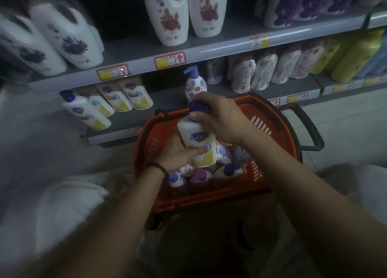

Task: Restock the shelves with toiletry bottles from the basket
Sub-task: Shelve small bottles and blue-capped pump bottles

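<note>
A white bottle with a blue cap and a yellow lemon band is held upright over the orange basket. My right hand grips its cap and neck from above. My left hand holds its lower body, thumb across the yellow band. Several more bottles with blue or purple caps lie in the basket. On the bottom shelf to the left stand several matching lemon bottles.
A blue pump bottle stands on the bottom shelf behind the basket, floral pouches and yellow bottles to its right. Large white jugs fill the upper shelf. The basket's black handle sticks out right.
</note>
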`<action>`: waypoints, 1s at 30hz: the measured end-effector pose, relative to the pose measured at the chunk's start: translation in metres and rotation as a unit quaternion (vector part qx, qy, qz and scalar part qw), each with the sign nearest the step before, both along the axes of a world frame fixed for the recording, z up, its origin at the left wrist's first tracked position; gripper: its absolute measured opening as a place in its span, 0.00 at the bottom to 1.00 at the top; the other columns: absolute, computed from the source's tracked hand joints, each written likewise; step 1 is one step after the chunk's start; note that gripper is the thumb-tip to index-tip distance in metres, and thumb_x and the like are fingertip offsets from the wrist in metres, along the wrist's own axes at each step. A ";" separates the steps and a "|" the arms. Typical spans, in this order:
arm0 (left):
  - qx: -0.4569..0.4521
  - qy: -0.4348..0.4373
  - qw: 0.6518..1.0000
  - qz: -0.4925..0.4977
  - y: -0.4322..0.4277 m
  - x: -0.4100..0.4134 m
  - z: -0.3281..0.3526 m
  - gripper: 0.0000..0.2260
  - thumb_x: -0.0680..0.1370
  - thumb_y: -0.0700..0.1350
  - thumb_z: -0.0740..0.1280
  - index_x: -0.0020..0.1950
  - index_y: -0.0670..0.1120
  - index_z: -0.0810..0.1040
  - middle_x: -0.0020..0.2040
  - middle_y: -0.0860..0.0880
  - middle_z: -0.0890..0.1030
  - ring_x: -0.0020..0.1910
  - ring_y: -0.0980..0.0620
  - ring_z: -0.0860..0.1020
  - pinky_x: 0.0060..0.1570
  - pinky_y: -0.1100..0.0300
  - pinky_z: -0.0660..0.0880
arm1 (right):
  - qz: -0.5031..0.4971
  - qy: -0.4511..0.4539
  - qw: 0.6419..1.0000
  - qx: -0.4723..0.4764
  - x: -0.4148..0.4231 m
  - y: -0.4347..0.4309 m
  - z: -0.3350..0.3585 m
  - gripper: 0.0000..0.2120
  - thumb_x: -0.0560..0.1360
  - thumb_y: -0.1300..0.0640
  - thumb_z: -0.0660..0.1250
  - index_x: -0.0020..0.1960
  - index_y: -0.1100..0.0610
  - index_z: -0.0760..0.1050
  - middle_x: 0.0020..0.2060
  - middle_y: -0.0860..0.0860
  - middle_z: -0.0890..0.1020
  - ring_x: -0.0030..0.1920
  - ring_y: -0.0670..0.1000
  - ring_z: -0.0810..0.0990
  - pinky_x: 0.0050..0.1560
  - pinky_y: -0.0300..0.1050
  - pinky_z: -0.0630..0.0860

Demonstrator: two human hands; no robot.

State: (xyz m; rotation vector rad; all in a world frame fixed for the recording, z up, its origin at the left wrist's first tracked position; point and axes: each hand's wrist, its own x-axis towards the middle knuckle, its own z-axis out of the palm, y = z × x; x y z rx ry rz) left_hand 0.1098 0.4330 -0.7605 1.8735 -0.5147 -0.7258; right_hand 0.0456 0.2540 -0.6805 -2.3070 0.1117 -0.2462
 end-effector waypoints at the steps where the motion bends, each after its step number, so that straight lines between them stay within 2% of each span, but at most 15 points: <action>1: -0.006 0.002 1.000 0.002 0.004 0.002 0.001 0.24 0.73 0.45 0.82 0.67 0.50 0.81 0.58 0.51 0.87 0.57 0.56 0.86 0.60 0.51 0.83 | 0.005 -0.004 1.000 0.001 0.002 0.004 0.003 0.14 0.80 0.50 0.72 0.64 0.52 0.79 0.51 0.45 0.81 0.50 0.47 0.79 0.46 0.26 0.68; 3: -0.016 0.006 1.000 0.013 0.010 0.004 0.006 0.25 0.72 0.47 0.83 0.67 0.53 0.81 0.58 0.51 0.87 0.57 0.53 0.86 0.60 0.45 0.83 | 0.009 -0.010 1.000 0.004 0.006 0.012 0.007 0.14 0.80 0.50 0.72 0.64 0.52 0.80 0.51 0.44 0.81 0.49 0.45 0.78 0.46 0.25 0.69; 6: -0.026 -0.004 0.999 0.028 0.019 0.011 0.014 0.25 0.69 0.51 0.84 0.63 0.60 0.81 0.56 0.48 0.87 0.55 0.45 0.87 0.53 0.32 0.83 | 0.002 -0.021 1.000 0.008 0.013 0.023 0.017 0.16 0.80 0.50 0.72 0.66 0.51 0.79 0.51 0.44 0.79 0.48 0.41 0.75 0.46 0.23 0.67; 7: -0.033 -0.009 0.999 0.033 0.022 0.013 0.015 0.24 0.69 0.48 0.84 0.62 0.60 0.81 0.55 0.48 0.87 0.53 0.47 0.87 0.50 0.35 0.84 | 0.000 -0.024 1.000 0.011 0.015 0.026 0.019 0.16 0.80 0.50 0.72 0.67 0.51 0.79 0.51 0.44 0.80 0.49 0.42 0.76 0.46 0.23 0.67; 9: -0.052 -0.018 0.998 0.042 0.030 0.017 0.018 0.21 0.72 0.39 0.82 0.58 0.58 0.80 0.52 0.51 0.87 0.49 0.59 0.86 0.41 0.52 0.85 | 0.002 -0.033 0.999 0.024 0.018 0.035 0.026 0.16 0.80 0.50 0.71 0.67 0.51 0.79 0.51 0.43 0.81 0.48 0.43 0.79 0.46 0.25 0.70; 10: -0.062 -0.022 0.997 0.047 0.035 0.020 0.020 0.22 0.73 0.36 0.81 0.58 0.57 0.79 0.51 0.52 0.87 0.48 0.61 0.86 0.39 0.59 0.83 | 0.004 -0.039 0.999 0.036 0.021 0.040 0.030 0.15 0.81 0.50 0.71 0.66 0.50 0.79 0.49 0.41 0.81 0.48 0.43 0.80 0.47 0.27 0.72; 11: -0.064 -0.022 0.996 0.053 0.040 0.022 0.021 0.24 0.72 0.34 0.80 0.60 0.56 0.80 0.52 0.52 0.88 0.50 0.60 0.86 0.41 0.60 0.83 | 0.005 -0.042 0.998 0.048 0.022 0.044 0.032 0.14 0.81 0.50 0.71 0.66 0.50 0.80 0.48 0.39 0.81 0.48 0.42 0.81 0.47 0.29 0.74; 14: -0.077 -0.012 0.994 0.081 0.055 0.032 0.023 0.27 0.72 0.34 0.81 0.69 0.46 0.79 0.58 0.48 0.88 0.58 0.49 0.86 0.56 0.46 0.84 | 0.006 -0.051 0.997 0.065 0.030 0.056 0.036 0.14 0.82 0.49 0.69 0.66 0.51 0.79 0.50 0.42 0.83 0.50 0.43 0.82 0.51 0.38 0.78; 16: -0.085 -0.010 0.992 0.088 0.065 0.039 0.029 0.26 0.72 0.33 0.80 0.68 0.44 0.80 0.59 0.46 0.87 0.59 0.47 0.86 0.61 0.44 0.82 | 0.013 -0.053 0.996 0.068 0.036 0.064 0.035 0.17 0.81 0.47 0.71 0.67 0.52 0.78 0.54 0.46 0.84 0.54 0.45 0.83 0.55 0.43 0.79; 21: -0.082 -0.010 0.992 0.091 0.092 0.058 0.051 0.22 0.74 0.35 0.78 0.67 0.46 0.81 0.57 0.47 0.88 0.59 0.47 0.86 0.57 0.49 0.84 | 0.040 -0.034 0.996 0.071 0.056 0.080 0.025 0.26 0.75 0.43 0.78 0.68 0.50 0.76 0.57 0.43 0.83 0.58 0.44 0.82 0.60 0.49 0.79; 25: -0.068 -0.053 0.993 0.085 0.107 0.084 0.072 0.25 0.73 0.40 0.81 0.68 0.51 0.81 0.60 0.51 0.87 0.60 0.51 0.85 0.63 0.45 0.81 | 0.038 -0.023 0.995 0.094 0.076 0.093 0.015 0.28 0.72 0.48 0.81 0.68 0.48 0.76 0.56 0.43 0.85 0.56 0.43 0.83 0.57 0.43 0.81; 28: -0.049 -0.097 0.991 0.075 0.117 0.109 0.083 0.27 0.73 0.43 0.82 0.70 0.51 0.79 0.61 0.52 0.87 0.61 0.53 0.84 0.64 0.45 0.81 | 0.035 -0.032 0.990 0.130 0.096 0.102 0.011 0.30 0.68 0.48 0.84 0.67 0.45 0.77 0.55 0.42 0.87 0.54 0.42 0.86 0.57 0.47 0.83; 30: -0.044 -0.116 0.990 0.070 0.125 0.126 0.086 0.29 0.71 0.46 0.83 0.71 0.51 0.79 0.61 0.52 0.86 0.62 0.52 0.84 0.63 0.43 0.81 | 0.044 -0.044 0.987 0.147 0.111 0.109 0.009 0.31 0.68 0.51 0.85 0.67 0.46 0.78 0.54 0.41 0.87 0.53 0.41 0.86 0.57 0.45 0.84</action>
